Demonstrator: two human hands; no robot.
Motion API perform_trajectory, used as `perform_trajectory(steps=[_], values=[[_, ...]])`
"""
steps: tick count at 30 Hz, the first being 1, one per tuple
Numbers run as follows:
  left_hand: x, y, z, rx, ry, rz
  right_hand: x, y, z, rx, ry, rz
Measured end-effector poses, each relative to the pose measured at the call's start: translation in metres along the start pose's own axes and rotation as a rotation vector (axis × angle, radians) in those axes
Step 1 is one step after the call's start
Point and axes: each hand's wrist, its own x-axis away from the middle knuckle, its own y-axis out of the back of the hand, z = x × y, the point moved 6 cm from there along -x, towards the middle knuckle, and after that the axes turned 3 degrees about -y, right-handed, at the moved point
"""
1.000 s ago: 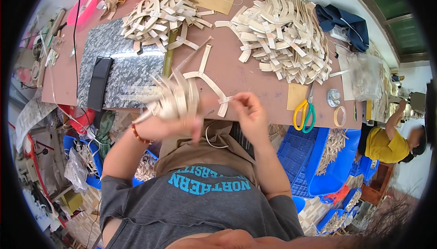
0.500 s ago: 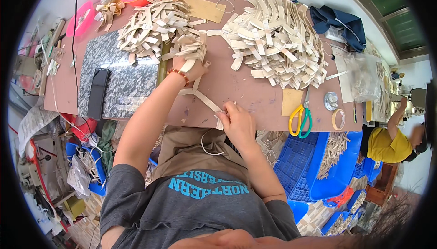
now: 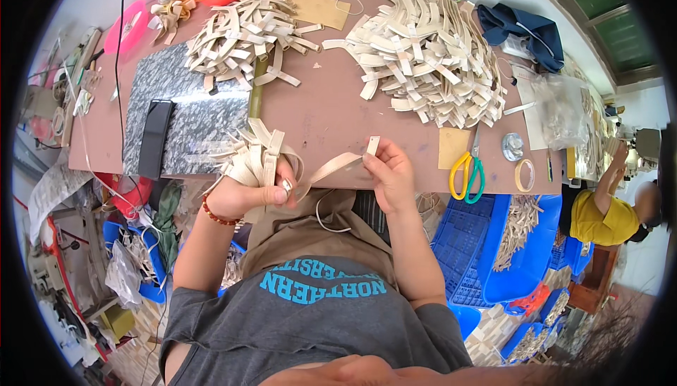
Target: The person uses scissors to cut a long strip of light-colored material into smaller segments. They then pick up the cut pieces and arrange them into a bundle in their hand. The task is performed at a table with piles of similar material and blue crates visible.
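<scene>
My left hand [image 3: 243, 197], with a beaded bracelet at the wrist, is closed round a bundle of cream fabric straps [image 3: 254, 157] above the table's front edge. From the bundle a single strap [image 3: 336, 166] stretches across to my right hand [image 3: 392, 178]. My right thumb and fingers pinch that strap near its end, which points upward. A smaller heap of similar straps [image 3: 240, 37] lies at the back left, partly on a speckled stone slab [image 3: 180, 79]. At the back right rises a larger heap of straps [image 3: 430, 54].
A black phone [image 3: 156, 138] rests on the slab. Scissors with yellow and green handles [image 3: 466, 176] and a tape roll [image 3: 524, 175] lie at the right front edge. Blue crates [image 3: 497, 245] stand below. Farther right sits a person in yellow [image 3: 599, 217].
My left hand has drawn the bundle of straps back from the left heap toward me. My right hand has risen slightly and moved right, lifting the strap's end off the table.
</scene>
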Motion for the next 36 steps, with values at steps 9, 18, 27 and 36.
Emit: perform_trajectory(steps=[9,18,27,36], values=[[0.008,-0.012,0.025,-0.018,0.117,-0.050,0.032,-0.053,0.022,0.190,0.092,0.379],[0.015,-0.001,0.025,0.035,0.151,-0.209,0.025,-0.036,0.036,0.650,0.285,0.287],[0.006,-0.003,0.033,-0.025,0.172,-0.225,0.028,-0.043,0.010,0.317,-0.168,0.364],[-0.002,-0.010,0.031,0.011,0.181,-0.080,0.031,-0.055,0.003,0.275,-0.252,0.474]])
